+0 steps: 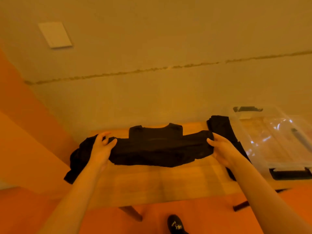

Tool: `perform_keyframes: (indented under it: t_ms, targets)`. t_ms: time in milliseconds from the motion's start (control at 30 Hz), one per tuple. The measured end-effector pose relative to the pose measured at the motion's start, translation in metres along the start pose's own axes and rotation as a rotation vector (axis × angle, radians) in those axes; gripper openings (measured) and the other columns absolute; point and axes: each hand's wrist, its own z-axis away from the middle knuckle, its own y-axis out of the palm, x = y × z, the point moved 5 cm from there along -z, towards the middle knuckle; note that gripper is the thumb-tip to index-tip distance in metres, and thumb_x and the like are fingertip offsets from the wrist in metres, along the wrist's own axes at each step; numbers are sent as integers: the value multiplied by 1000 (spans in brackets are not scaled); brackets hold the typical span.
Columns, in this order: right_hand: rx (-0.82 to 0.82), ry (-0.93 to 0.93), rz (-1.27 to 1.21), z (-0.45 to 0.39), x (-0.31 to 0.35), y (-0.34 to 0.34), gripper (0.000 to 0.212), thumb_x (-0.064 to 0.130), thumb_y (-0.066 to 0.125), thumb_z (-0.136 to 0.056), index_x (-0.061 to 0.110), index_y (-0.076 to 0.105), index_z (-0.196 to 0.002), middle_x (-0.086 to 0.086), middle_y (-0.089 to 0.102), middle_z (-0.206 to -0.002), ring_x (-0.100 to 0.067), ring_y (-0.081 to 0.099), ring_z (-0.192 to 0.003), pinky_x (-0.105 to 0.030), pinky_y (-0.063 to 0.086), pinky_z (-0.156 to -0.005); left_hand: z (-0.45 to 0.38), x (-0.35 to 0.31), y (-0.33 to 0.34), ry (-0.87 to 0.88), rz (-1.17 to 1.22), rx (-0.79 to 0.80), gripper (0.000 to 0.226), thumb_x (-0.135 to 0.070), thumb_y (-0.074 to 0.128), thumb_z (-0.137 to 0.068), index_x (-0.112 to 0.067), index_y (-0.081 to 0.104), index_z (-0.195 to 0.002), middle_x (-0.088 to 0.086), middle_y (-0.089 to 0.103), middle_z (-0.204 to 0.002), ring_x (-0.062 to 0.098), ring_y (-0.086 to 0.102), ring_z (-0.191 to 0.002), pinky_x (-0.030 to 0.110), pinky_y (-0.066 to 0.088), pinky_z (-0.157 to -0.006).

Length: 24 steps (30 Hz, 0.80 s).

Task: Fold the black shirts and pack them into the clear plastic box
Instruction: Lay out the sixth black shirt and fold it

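A black shirt [160,146] lies on the wooden table [168,183], collar toward the far edge, its lower part doubled up over the chest. My left hand [103,147] grips the fold's left end. My right hand [221,149] pinches its right end. Another black shirt [77,159] lies crumpled at the table's left edge, partly hanging off. A further pile of black shirts [221,127] sits to the right, beside the clear plastic box [276,141]. The box stands open at the table's right end with dark latches; I see no shirt inside it.
The table stands against a plain wall [152,39] with a white switch plate [54,34]. The floor is orange. A black shoe [175,224] shows below the table's near edge, next to a table leg [131,213].
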Motion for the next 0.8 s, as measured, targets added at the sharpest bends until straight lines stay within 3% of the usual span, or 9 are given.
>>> perform_keyframes:
  t_ms: [100, 200, 267, 333, 433, 533, 600, 733, 800]
  targets:
    - [-154, 84, 156, -29, -13, -10, 25, 6, 45, -95, -3, 55, -116, -19, 61, -107, -28, 61, -91, -34, 54, -70, -18, 22, 5, 26, -143, -96, 27, -8, 57, -90, -22, 49, -111, 14, 49, -131, 32, 51, -119, 47, 50, -90]
    - [-229, 175, 422, -42, -47, -18, 29, 11, 45, -97, -6, 53, -119, -24, 56, -119, -38, 53, -109, -41, 46, -83, -32, 73, 0, -100, -423, -96, 29, -16, 58, -90, -15, 49, -118, 14, 49, -132, 32, 51, -116, 51, 45, -95]
    - [-233, 229, 431, -41, -65, -21, 26, 13, 44, -97, -1, 55, -117, -21, 56, -115, -38, 53, -110, -37, 47, -74, -35, 97, -1, -188, -563, -52, 34, -19, 58, -90, -8, 52, -122, 13, 51, -128, 33, 51, -113, 46, 44, -96]
    - [-257, 276, 345, -39, -70, -25, 16, 14, 46, -97, 6, 56, -106, -18, 54, -112, -33, 55, -96, -35, 46, -69, -30, 109, -2, -317, -535, -23, 31, -14, 59, -90, -4, 54, -119, 11, 54, -118, 33, 51, -114, 39, 42, -93]
    - [-198, 244, 250, -45, -58, -24, 15, 10, 46, -96, 12, 57, -107, -13, 56, -105, -25, 57, -87, -34, 48, -66, -21, 106, 3, -396, -389, 67, 29, -4, 58, -89, -7, 55, -117, 15, 53, -126, 32, 54, -112, 43, 43, -98]
    - [-86, 220, 142, -47, -37, -10, 20, 5, 42, -97, 9, 61, -99, -12, 60, -95, -20, 58, -82, -25, 50, -61, -11, 85, 11, -233, -526, 23, 30, 4, 53, -89, -6, 54, -118, 15, 51, -125, 28, 54, -107, 30, 43, -91]
    - [-46, 250, 48, -46, -28, 4, 20, 4, 42, -96, 3, 60, -103, -11, 61, -94, -18, 59, -85, -26, 51, -67, 13, 63, 50, -50, -625, 67, 27, -6, 57, -90, -7, 58, -117, 6, 55, -118, 15, 53, -100, 13, 42, -82]
    - [53, 313, -150, -40, -17, 35, 17, 1, 47, -92, 3, 59, -104, -14, 62, -106, -23, 61, -95, -25, 57, -65, 59, 40, 160, 139, -499, 462, 48, -24, 68, -83, -28, 49, -127, -18, 49, -121, -8, 45, -108, 4, 38, -81]
    - [119, 327, -189, -37, -8, 43, 23, 0, 48, -90, 1, 58, -111, -17, 63, -111, -25, 61, -102, -27, 56, -73, 63, 25, 191, 223, -445, 536, 60, -25, 71, -79, -29, 43, -131, -29, 42, -117, -16, 40, -106, -1, 34, -81]
